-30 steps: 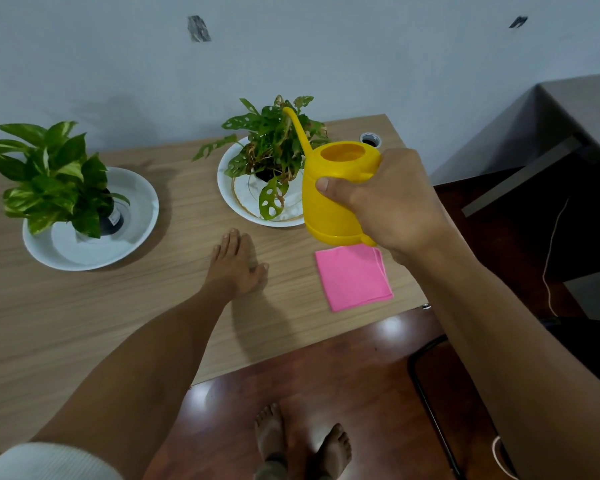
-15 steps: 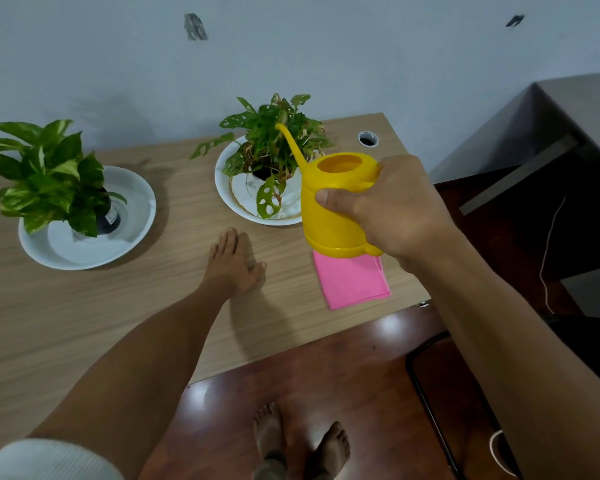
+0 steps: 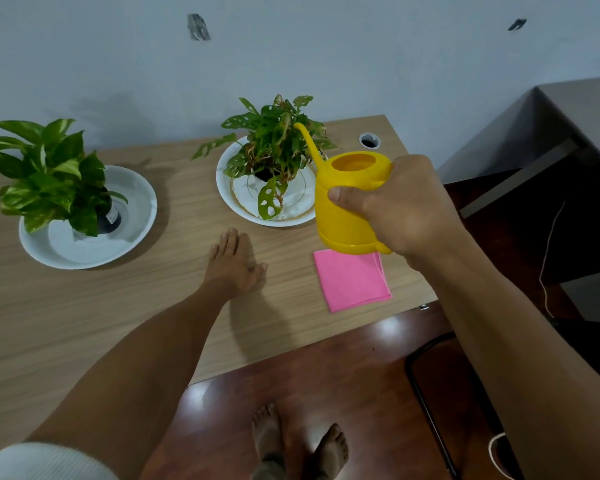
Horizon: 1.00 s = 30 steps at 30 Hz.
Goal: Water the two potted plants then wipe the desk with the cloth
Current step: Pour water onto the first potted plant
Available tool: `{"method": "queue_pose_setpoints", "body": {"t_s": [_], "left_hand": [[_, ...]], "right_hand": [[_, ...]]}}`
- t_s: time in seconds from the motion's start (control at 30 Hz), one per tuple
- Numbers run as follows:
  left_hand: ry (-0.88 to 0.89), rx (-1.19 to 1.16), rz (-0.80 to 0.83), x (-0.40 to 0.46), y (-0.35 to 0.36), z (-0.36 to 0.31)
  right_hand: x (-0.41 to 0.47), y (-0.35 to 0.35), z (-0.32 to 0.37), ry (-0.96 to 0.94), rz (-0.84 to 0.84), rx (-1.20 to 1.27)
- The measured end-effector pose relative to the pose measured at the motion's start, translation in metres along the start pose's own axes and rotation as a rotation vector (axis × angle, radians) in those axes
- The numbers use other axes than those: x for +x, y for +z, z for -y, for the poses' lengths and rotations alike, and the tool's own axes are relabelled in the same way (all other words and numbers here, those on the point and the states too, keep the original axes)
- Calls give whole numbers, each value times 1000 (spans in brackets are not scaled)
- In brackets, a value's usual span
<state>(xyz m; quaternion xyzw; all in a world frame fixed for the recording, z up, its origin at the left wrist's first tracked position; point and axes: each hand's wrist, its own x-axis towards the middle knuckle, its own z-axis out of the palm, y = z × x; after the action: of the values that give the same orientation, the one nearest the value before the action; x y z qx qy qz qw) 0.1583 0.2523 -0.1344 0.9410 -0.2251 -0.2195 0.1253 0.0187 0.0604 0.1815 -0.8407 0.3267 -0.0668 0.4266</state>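
Left hand [image 3: 234,263] lies flat and empty on the wooden desk [image 3: 84,323], likely bracing, with the pothos [image 3: 49,174] in its white dish far left. Further right, the right hand [image 3: 406,209] grips the yellow watering can [image 3: 347,206], spout reaching into the holey-leaved plant [image 3: 274,150], above the folded pink cloth [image 3: 352,280].

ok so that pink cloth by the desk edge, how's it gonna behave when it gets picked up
The pink cloth lies flat and folded in thin layers, so it will probably go floppy and unfold when lifted by one corner. It looks light, likely an easy one-hand pinch. On the smooth wooden desk it may slide rather than bunch if pushed.
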Motion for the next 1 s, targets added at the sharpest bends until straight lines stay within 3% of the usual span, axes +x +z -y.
{"method": "queue_pose_setpoints", "body": {"t_s": [1.0], "left_hand": [[7, 0, -12, -1, -1, 1]], "right_hand": [[-4, 2, 2, 17, 61, -15]]}}
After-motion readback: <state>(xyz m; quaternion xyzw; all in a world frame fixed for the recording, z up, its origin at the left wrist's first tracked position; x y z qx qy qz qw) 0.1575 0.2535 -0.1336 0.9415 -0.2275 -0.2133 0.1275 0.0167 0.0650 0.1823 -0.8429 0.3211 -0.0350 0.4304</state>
